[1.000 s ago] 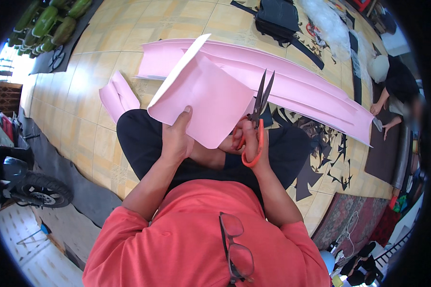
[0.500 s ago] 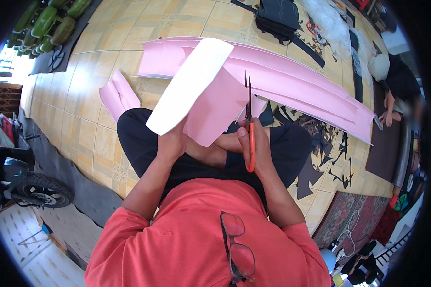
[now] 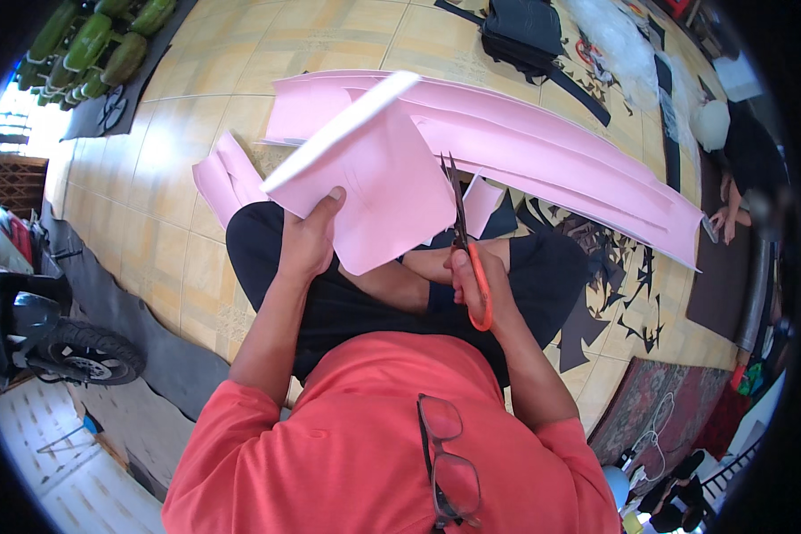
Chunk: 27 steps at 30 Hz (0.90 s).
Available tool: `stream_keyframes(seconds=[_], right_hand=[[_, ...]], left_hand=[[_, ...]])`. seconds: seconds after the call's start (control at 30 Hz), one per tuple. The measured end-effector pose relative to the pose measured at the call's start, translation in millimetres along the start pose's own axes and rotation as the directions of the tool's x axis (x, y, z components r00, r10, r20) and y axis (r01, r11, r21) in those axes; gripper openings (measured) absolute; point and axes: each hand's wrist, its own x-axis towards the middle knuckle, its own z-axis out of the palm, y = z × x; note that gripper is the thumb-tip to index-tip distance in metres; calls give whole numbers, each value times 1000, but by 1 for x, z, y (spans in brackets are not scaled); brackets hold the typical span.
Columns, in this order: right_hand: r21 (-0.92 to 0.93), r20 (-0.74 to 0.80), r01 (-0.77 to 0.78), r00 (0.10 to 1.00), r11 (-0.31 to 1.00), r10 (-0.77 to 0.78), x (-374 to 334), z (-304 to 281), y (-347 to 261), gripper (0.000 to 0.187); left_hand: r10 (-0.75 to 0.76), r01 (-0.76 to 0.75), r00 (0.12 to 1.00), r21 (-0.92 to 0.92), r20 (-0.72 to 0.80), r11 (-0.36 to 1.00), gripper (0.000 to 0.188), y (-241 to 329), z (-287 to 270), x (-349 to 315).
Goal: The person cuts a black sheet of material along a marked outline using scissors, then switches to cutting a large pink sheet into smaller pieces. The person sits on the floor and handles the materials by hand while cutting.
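Observation:
My left hand [image 3: 310, 236] grips a pink sheet [image 3: 383, 182] by its lower left side, thumb on top. The sheet's far left part folds up and shows a white back [image 3: 347, 129]. In my right hand [image 3: 485, 280] is a pair of scissors [image 3: 479, 289] with orange handles, the dark blades pointing away from me and slightly parted. The blades stand close beside the sheet's right edge; whether they touch it I cannot tell. Behind, long curved pink sheets [image 3: 543, 147] lie on the tiled floor, and a small pink piece [image 3: 482, 203] lies just right of the blades.
Dark offcuts [image 3: 601, 267] are strewn on the floor by my right knee. Another pink piece [image 3: 227, 178] lies to the left. A black bag [image 3: 521, 36] and clear plastic [image 3: 618, 49] lie farther off. At right, another person's hands [image 3: 728, 221] show. A motorcycle wheel [image 3: 89, 351] stands at left.
The sheet has turned in my left hand, so more pink and less white shows. My left thumb has come into view on top. The scissors have tilted left, their blades slightly more parted.

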Motion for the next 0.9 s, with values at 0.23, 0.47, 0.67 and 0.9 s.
stream_keyframes(seconds=[0.23,0.47,0.67,0.9], right_hand=[[440,211,-320,945,839,250,-1,-10,-8,38],[644,63,-173,983,745,174,14,7,-14,18],[568,167,-243,970,786,179,1,-3,-8,14],[570,184,-259,965,780,186,-7,2,-8,15]], left_hand=[[-62,62,998,-2,18,998,40,-9,-2,2],[-179,181,981,-28,76,983,41,-18,-6,-2],[-135,135,991,2,27,991,36,10,-5,22],[-146,162,981,133,-125,978,33,2,-3,31]])
